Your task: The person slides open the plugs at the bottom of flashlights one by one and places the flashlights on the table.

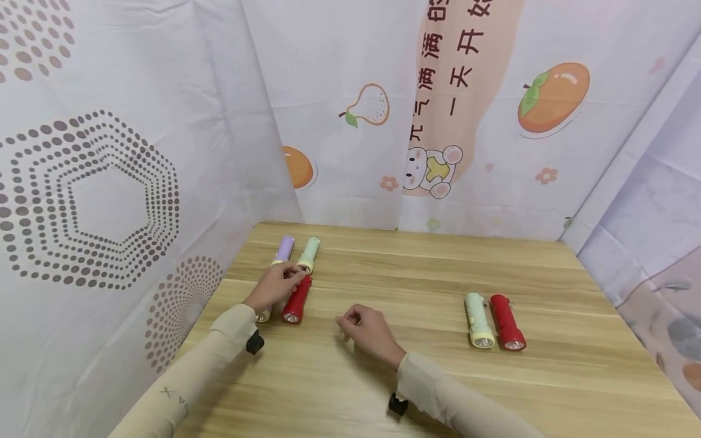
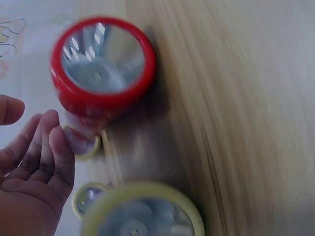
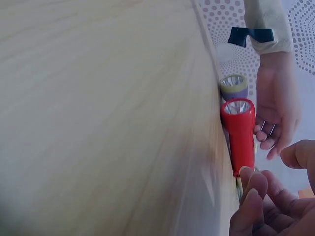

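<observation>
My left hand [image 1: 274,285] hovers over a group of flashlights at the table's left side, its fingers loosely bent around nothing. Just under it lies a red flashlight [image 1: 296,304], lens toward me. Beside that, partly hidden by the hand, is a purple flashlight with a yellow rim [image 3: 234,88]. Farther back lie another purple flashlight [image 1: 285,248] and a pale green one [image 1: 310,252]. In the left wrist view, the thumb stands apart from the fingers, near the red flashlight [image 2: 103,61]. My right hand [image 1: 369,333] is over the middle of the table, fingers loosely curled with nothing in them.
On the right side of the wooden table [image 1: 416,267], a pale green flashlight [image 1: 479,319] and a red flashlight [image 1: 507,322] lie side by side, lenses toward me. Printed white curtains [image 1: 339,55] hang behind the table and along both sides.
</observation>
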Tool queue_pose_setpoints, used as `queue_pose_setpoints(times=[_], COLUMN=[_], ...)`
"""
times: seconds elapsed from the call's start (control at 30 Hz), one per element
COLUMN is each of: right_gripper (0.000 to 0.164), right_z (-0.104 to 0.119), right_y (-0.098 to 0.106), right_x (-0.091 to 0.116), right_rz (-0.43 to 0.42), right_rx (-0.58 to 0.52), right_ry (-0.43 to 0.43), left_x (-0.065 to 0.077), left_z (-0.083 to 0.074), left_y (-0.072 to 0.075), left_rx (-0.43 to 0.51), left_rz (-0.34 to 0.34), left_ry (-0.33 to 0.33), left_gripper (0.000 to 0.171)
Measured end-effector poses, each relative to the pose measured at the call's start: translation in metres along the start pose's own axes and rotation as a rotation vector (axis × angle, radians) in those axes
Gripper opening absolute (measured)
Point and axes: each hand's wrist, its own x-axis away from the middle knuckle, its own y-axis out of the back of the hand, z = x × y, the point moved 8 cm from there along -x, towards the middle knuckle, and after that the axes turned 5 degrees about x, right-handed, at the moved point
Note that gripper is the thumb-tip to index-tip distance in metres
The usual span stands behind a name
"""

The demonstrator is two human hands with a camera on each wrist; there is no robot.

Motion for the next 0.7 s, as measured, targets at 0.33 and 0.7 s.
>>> queue_pose_setpoints(times=[0.33, 0.7], right_gripper=[0.028, 0.037], right_z=[0.016, 0.024], right_y=[-0.033, -0.052], right_x=[-0.026, -0.047], right_rz=[0.024, 0.019], right_rx=[-0.018, 0.049], right_ry=[-0.043, -0.088], left_x=[-0.014, -0.029], left_z=[0.005, 0.005], left_y=[0.012, 0.006], left_rx=[-0.081, -0.213], left_rz=[-0.036, 0.001], left_ry=[-0.052, -0.090], left_gripper=[0.022, 0.018])
